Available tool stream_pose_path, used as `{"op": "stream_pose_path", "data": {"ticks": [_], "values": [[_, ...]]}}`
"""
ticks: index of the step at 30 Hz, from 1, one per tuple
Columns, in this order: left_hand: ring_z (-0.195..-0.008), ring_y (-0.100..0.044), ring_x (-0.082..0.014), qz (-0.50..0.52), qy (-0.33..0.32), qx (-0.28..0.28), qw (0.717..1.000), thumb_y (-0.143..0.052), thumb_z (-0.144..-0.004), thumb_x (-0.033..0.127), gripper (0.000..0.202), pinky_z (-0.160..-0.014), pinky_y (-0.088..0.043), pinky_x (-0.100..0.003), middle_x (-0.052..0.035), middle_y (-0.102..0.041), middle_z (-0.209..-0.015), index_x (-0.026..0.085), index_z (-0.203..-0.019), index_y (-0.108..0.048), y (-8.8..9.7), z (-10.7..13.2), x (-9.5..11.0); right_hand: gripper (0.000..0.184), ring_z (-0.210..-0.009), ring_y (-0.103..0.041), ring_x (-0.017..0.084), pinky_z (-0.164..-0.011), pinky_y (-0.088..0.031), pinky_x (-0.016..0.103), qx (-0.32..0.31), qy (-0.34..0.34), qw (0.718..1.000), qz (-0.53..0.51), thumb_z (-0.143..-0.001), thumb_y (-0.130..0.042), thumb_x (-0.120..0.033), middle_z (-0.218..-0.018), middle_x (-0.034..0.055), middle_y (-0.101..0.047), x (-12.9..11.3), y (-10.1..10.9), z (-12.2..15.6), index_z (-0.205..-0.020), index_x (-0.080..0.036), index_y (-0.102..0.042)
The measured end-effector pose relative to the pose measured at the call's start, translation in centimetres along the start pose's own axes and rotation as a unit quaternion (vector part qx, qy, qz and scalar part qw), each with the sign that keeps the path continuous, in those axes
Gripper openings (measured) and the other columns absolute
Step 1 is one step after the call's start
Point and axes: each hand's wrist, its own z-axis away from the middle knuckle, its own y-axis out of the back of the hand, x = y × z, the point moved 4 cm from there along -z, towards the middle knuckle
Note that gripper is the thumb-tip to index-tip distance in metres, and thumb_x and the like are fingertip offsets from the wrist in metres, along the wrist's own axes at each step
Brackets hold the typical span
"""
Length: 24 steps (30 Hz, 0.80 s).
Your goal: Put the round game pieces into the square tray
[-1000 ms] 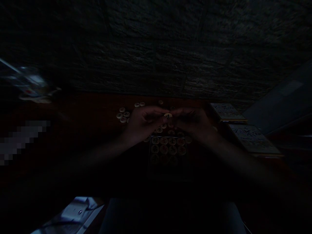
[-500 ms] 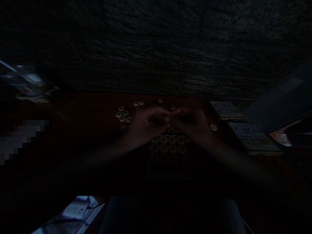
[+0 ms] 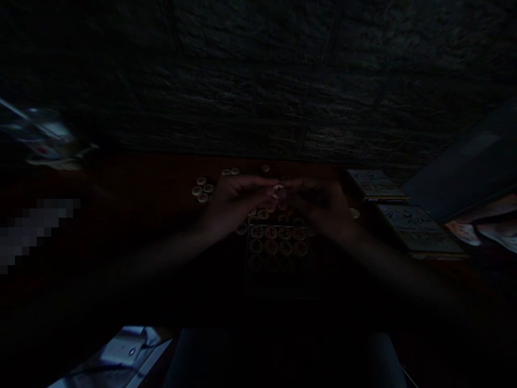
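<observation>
A round xiangqi piece (image 3: 278,191) with a dark character on its face is pinched at the fingertips above the table. My left hand (image 3: 228,207) grips it from one side, thumb and forefinger closed. From the other side, the fingers of my right hand (image 3: 325,207) are closed on the same piece. Below my hands lies a box (image 3: 246,269) with xiangqi pieces (image 3: 271,246) in rows, characters up; its near part is lost in the dark. More loose pieces (image 3: 263,214) lie between my hands and the box, partly hidden.
Several loose pieces (image 3: 208,188) are grouped left of my hands, and a single blank-looking disc (image 3: 354,213) lies at the right. Two flat patterned boxes (image 3: 420,226) stand on the right of the table (image 3: 133,183). Behind rises a stone wall (image 3: 258,97). The light is very dim.
My hands have moved slightly apart and the held piece has turned its marked face into view. Loose pieces beneath my hands now show more.
</observation>
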Motion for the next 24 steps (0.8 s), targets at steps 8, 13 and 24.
{"op": "stream_pose_path", "data": {"ticks": [8, 13, 24], "values": [[-0.088, -0.078, -0.0181, 0.077, 0.047, -0.002, 0.996, -0.085, -0.08, 0.029, 0.022, -0.088, -0.064, -0.033, -0.0062, -0.081, -0.102, 0.018, -0.098, -0.081, -0.2, -0.1, -0.1, 0.023, -0.077, -0.075, 0.016, -0.07, -0.06, 0.029, 0.017, 0.095, 0.986, 0.139, -0.086, -0.08, -0.03, -0.093, 0.0041, -0.081, -0.9, 0.3, 0.6, -0.106, -0.02, -0.078], [-0.085, -0.077, -0.0176, 0.082, 0.07, -0.016, 0.994, -0.089, -0.075, 0.029, 0.022, -0.082, -0.064, -0.031, -0.005, -0.081, -0.097, 0.018, -0.092, -0.08, -0.6, -0.1, -0.1, 0.021, -0.076, -0.073, 0.016, -0.07, -0.058, 0.03, 0.012, 0.158, 0.96, 0.229, -0.086, -0.079, -0.026, -0.091, 0.0026, -0.078, -1.7, 0.3, 1.2, -0.107, -0.021, -0.076], [-0.087, -0.075, -0.0158, 0.161, 0.114, -0.093, 0.976, -0.083, -0.082, 0.025, 0.018, -0.078, -0.062, -0.025, -0.0072, -0.079, -0.103, 0.016, -0.098, -0.08, -1.1, 0.0, 0.2, 0.03, -0.096, -0.07, 0.02, -0.079, -0.058, 0.034, 0.011, 0.241, 0.939, 0.246, -0.084, -0.083, -0.027, -0.108, 0.0055, -0.074, -3.1, 0.0, 1.3, -0.113, -0.024, -0.076]]}}
